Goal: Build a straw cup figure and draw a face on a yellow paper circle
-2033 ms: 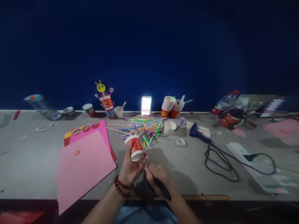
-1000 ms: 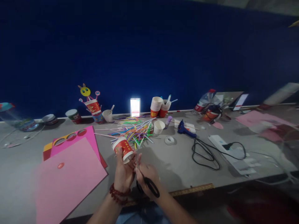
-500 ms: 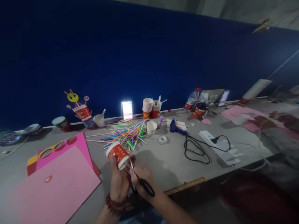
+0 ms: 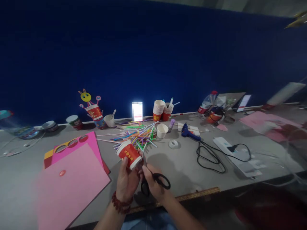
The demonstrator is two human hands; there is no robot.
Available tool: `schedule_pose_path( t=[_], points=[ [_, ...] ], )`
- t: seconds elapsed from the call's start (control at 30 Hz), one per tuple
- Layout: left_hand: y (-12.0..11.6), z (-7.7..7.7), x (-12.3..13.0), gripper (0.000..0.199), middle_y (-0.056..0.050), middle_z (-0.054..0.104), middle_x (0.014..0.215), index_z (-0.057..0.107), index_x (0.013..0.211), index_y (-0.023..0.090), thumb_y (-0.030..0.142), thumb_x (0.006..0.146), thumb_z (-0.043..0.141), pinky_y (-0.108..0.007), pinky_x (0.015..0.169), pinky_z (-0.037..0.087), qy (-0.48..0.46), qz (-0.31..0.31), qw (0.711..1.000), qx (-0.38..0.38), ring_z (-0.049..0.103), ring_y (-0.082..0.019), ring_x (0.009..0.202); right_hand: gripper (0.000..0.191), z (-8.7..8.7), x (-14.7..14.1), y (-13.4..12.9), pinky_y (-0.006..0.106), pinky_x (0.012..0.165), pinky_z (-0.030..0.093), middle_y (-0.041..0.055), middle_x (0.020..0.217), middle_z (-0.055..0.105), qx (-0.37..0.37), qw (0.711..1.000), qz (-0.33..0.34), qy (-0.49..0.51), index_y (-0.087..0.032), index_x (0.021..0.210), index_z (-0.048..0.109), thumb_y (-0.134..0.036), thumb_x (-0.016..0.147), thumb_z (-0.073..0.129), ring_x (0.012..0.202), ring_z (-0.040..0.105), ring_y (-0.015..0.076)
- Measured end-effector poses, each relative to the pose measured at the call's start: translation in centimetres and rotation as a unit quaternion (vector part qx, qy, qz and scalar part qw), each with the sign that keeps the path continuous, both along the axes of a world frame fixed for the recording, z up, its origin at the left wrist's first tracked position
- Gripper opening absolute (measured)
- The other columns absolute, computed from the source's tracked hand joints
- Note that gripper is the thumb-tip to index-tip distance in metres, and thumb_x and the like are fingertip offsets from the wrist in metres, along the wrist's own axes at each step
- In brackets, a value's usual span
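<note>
My left hand (image 4: 128,179) is wrapped round a red and white paper cup (image 4: 129,154), which it holds tilted above the table's front part. A dark red bead bracelet circles that wrist. In my right hand (image 4: 153,185) is a pair of scissors (image 4: 162,180) with black handles. Their metal blades point up at the lower right rim of the cup, where my fingers hide part of them. Just behind the cup lies a heap of coloured sticks (image 4: 141,135). A white paper cup (image 4: 162,131) stands beside the heap.
Pink paper sheets (image 4: 74,182) lie at the left. A roll of tape (image 4: 173,144), a blue glue gun (image 4: 189,133) and a corded power strip (image 4: 235,156) are on the right. Behind stand stacked cups (image 4: 158,110), a lit phone (image 4: 137,111) and a cup figure (image 4: 93,111).
The view has swung left, so things sit farther right. The cup in my left hand has turned, showing more of its side and less of its opening. The scissors stay in my right hand.
</note>
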State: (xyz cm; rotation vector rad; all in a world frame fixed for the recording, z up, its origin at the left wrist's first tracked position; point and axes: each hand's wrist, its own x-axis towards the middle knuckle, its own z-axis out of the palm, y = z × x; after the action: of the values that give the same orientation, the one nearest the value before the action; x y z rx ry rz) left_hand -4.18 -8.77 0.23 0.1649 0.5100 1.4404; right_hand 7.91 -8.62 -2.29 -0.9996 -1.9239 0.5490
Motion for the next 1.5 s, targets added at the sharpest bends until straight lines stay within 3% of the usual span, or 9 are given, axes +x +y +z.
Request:
schedule_pose_path(
  t=[0.2,0.4,0.6,0.8,0.9,1.03,1.17,1.27,1.5],
  points=[
    [0.8,0.1,-0.9,0.024,-0.006,0.076,0.092,0.073,0.095,0.017,0.032,0.077,0.08,-0.031,0.076,0.056,0.067,0.055,0.996,-0.005,0.069,-0.02,0.085,0.046,0.4,0.8,0.8,0.03,0.058,0.041,-0.0001,0.06,0.057,0.034,0.999,-0.004,-0.039,-0.023,0.066,0.051,-0.038,0.105,0.032,0.058,0.054,0.0169],
    [0.6,-0.5,-0.9,0.037,-0.007,0.076,0.096,0.072,0.109,0.017,0.037,0.078,0.079,-0.023,0.054,0.051,-0.007,-0.029,0.999,0.015,0.068,-0.017,0.066,0.041,0.3,0.0,0.5,0.027,0.061,0.047,-0.0012,0.064,0.063,-0.029,0.999,-0.022,0.037,-0.023,0.073,0.057,-0.036,0.105,0.036,0.061,0.06,0.0159],
    [0.6,-0.4,-2.4,0.04,-0.012,0.073,0.113,0.067,0.118,0.017,0.037,0.084,0.074,-0.033,0.082,0.058,0.013,-0.003,1.0,-0.027,0.071,-0.024,0.099,0.038,0.4,0.3,1.1,0.032,0.07,0.045,-0.001,0.06,0.055,0.115,0.99,0.021,-0.078,-0.023,0.066,0.048,-0.026,0.102,0.036,0.06,0.054,0.0165],
    [0.3,-1.0,-1.5,0.037,-0.007,0.075,0.108,0.068,0.114,0.019,0.034,0.081,0.075,-0.03,0.088,0.057,-0.064,0.006,0.998,-0.027,0.072,-0.021,0.096,0.04,0.5,-0.9,0.4,0.029,0.059,0.044,-0.0007,0.063,0.057,0.028,0.999,-0.04,-0.015,-0.024,0.07,0.051,-0.031,0.106,0.034,0.06,0.055,0.0173],
    [-0.1,-1.0,-1.9,0.039,-0.009,0.073,0.115,0.068,0.117,0.019,0.035,0.082,0.074,-0.034,0.093,0.055,-0.072,0.007,0.997,-0.015,0.07,-0.024,0.104,0.04,0.7,-0.9,0.6,0.032,0.065,0.047,-0.0006,0.06,0.055,0.065,0.997,-0.021,-0.034,-0.024,0.067,0.048,-0.028,0.104,0.035,0.058,0.052,0.0177],
    [0.1,-0.6,-3.2,0.042,-0.011,0.075,0.109,0.067,0.119,0.015,0.039,0.086,0.071,-0.034,0.086,0.058,-0.005,0.007,0.999,-0.042,0.072,-0.024,0.097,0.032,1.4,-0.4,1.3,0.037,0.078,0.048,0.0,0.061,0.057,0.13,0.988,0.032,-0.076,-0.024,0.068,0.048,-0.019,0.099,0.04,0.06,0.053,0.0177],
    [0.2,-0.7,-3.0,0.03,-0.009,0.077,0.097,0.069,0.112,0.013,0.028,0.085,0.072,-0.032,0.083,0.058,-0.01,0.031,0.997,-0.068,0.073,-0.022,0.09,0.035,1.6,-0.9,1.2,0.033,0.07,0.045,0.0002,0.062,0.057,0.119,0.99,0.016,-0.066,-0.024,0.067,0.047,-0.022,0.101,0.037,0.062,0.054,0.0176],
    [-0.1,-0.9,-2.6,0.032,-0.01,0.075,0.107,0.069,0.114,0.016,0.028,0.084,0.071,-0.031,0.09,0.057,-0.076,0.037,0.996,-0.034,0.071,-0.023,0.103,0.039,1.6,-1.5,0.9,0.031,0.065,0.043,-0.001,0.06,0.054,0.101,0.993,-0.022,-0.055,-0.023,0.066,0.045,-0.024,0.103,0.035,0.059,0.052,0.0165],
    [-0.3,-0.4,-3.2,0.034,-0.012,0.075,0.11,0.068,0.117,0.015,0.032,0.086,0.07,-0.032,0.086,0.058,-0.023,0.022,0.998,-0.059,0.072,-0.024,0.099,0.031,1.9,-1.4,1.8,0.032,0.066,0.041,0.0004,0.06,0.057,0.22,0.969,0.025,-0.106,-0.023,0.068,0.047,-0.018,0.098,0.041,0.061,0.053,0.0172]
  ],
)
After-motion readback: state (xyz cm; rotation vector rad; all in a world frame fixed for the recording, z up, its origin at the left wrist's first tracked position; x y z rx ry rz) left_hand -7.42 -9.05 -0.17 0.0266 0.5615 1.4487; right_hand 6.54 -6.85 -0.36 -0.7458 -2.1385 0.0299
